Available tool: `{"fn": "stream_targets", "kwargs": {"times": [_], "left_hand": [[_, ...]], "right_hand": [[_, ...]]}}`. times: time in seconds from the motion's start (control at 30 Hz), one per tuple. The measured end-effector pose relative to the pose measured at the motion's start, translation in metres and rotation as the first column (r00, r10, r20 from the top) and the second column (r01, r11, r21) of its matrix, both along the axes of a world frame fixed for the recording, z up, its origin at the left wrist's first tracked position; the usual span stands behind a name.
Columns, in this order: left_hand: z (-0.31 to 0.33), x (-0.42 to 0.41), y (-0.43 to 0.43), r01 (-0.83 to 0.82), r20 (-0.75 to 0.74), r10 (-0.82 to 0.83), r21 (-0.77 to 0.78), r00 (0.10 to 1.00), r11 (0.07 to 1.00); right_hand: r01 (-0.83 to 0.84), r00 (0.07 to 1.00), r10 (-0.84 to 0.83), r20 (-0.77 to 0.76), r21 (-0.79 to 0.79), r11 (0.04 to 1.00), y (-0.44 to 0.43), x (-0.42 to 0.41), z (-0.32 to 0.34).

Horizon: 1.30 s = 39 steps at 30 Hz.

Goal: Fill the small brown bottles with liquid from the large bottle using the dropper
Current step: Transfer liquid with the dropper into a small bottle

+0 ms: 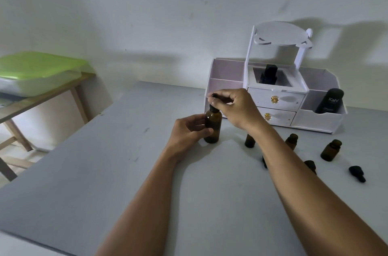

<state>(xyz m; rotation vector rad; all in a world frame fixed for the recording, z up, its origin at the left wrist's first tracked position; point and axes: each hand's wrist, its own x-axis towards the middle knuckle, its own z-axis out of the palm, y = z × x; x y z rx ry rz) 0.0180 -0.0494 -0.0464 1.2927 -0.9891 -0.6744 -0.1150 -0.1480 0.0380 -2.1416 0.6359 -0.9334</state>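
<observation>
The large brown bottle point(213, 125) stands upright on the grey table point(105, 171). My left hand point(189, 132) grips its lower body from the left. My right hand point(233, 104) is right above its neck, fingers pinched on the black dropper point(216, 96), whose lower part goes into the bottle mouth. Several small brown bottles stand to the right: one point(249, 140) just behind my right forearm, one point(291, 140), one point(330, 150), and one point(310, 166) partly hidden by the arm. A black dropper cap point(357, 173) lies on the table at far right.
A white desk organiser point(279, 100) with two drawers and a tilted mirror stands at the back against the wall, holding a black tube point(329, 100) and a dark bottle point(268, 74). A wooden side table point(42, 96) with a green-lidded box point(39, 71) is at left.
</observation>
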Motion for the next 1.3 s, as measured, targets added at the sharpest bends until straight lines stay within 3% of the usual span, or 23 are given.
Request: {"fn": "stream_targets", "kwargs": {"times": [0.47,0.83,1.07,1.13,1.2,1.3], "left_hand": [[-0.001,0.0,-0.001,0.011,0.005,-0.011,-0.017,1.0,1.0],[0.001,-0.002,0.001,0.002,-0.002,-0.002,-0.007,1.0,1.0],[0.001,-0.001,0.0,0.01,-0.02,-0.011,-0.046,1.0,0.999],[0.003,-0.005,0.002,-0.044,-0.012,0.043,-0.063,0.999,0.997],[0.007,-0.011,0.003,-0.207,0.028,0.21,-0.093,0.977,0.974],[0.016,-0.026,0.005,-0.449,0.113,0.498,-0.299,0.86,0.842]], "right_hand": [[0.128,0.983,-0.126,0.132,-0.009,0.992,-0.004,0.006,-0.009],[0.112,0.979,-0.122,0.164,0.068,0.991,0.0,0.004,-0.005],[0.047,0.943,-0.063,0.328,0.058,0.997,0.008,-0.003,0.025],[0.053,0.92,-0.071,0.384,0.058,0.997,0.009,-0.006,0.04],[0.054,0.883,-0.079,0.462,0.066,0.996,0.01,-0.01,0.054],[0.05,0.803,-0.101,0.587,0.103,0.993,0.009,-0.023,0.073]]}}
